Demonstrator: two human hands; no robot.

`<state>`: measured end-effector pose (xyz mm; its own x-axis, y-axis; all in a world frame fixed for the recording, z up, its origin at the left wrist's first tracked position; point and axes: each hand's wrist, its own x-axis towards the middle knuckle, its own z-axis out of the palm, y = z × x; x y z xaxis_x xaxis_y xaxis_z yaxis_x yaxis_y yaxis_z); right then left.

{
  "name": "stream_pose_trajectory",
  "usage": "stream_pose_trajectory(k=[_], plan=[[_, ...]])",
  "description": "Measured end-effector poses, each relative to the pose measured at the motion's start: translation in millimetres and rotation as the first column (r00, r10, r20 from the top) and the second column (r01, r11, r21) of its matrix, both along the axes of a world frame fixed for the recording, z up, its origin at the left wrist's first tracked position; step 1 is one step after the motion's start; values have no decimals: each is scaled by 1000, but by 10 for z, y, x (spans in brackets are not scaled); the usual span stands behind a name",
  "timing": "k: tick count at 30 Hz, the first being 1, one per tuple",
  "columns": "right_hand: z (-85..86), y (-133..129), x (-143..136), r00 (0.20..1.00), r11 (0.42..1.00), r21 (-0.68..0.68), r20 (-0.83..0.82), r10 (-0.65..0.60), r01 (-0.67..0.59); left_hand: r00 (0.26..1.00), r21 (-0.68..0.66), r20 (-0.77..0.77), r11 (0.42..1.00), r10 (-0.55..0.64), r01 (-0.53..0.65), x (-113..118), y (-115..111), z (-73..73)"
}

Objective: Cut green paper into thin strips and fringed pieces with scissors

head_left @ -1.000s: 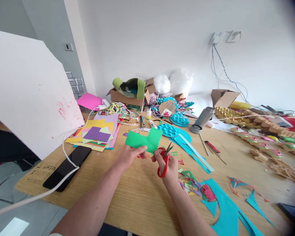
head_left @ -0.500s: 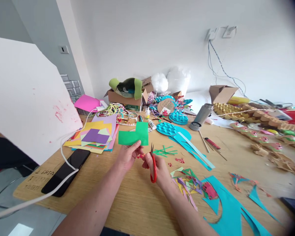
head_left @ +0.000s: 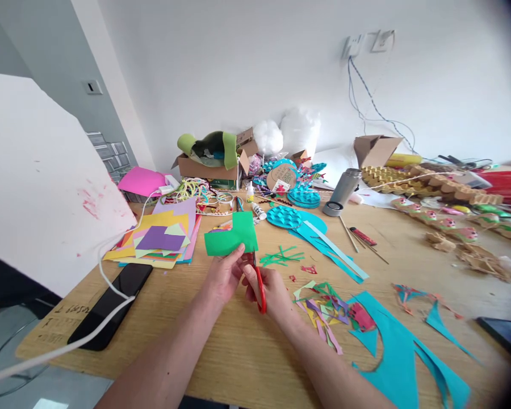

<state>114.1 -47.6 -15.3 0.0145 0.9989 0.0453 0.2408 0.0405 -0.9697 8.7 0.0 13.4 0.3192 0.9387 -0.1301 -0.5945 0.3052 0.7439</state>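
- Scissors [head_left: 262, 288] have moved from beside the green sheet [head_left: 234, 240] to its lower right corner
- Left hand [head_left: 225, 276] pinches green sheet above table [head_left: 166, 301]; right hand [head_left: 271, 288] grips scissors
- Trimming seems in hand; next calls for steady paper

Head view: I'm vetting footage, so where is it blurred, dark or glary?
Head view: the green L-shaped paper looks sharp; the dark flat device at lower right is blurred; right corners fade black; bright glare marks the grey floor, lower left.
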Motion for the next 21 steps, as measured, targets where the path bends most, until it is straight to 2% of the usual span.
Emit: stream_pose_trajectory(k=[4, 10, 21], plan=[[-4, 3, 9, 1000, 1000, -5, -16, -16, 16, 999, 15, -4, 999, -51, 51, 13, -15, 3], [56, -6, 4, 999, 999, -19, -25, -29, 28, 999, 11, 10, 999, -39, 39, 24, -17, 8], [22, 3, 4, 999, 999, 13, 6, -45, 45, 999, 8, -5, 999, -40, 40, 29, -39, 39]])
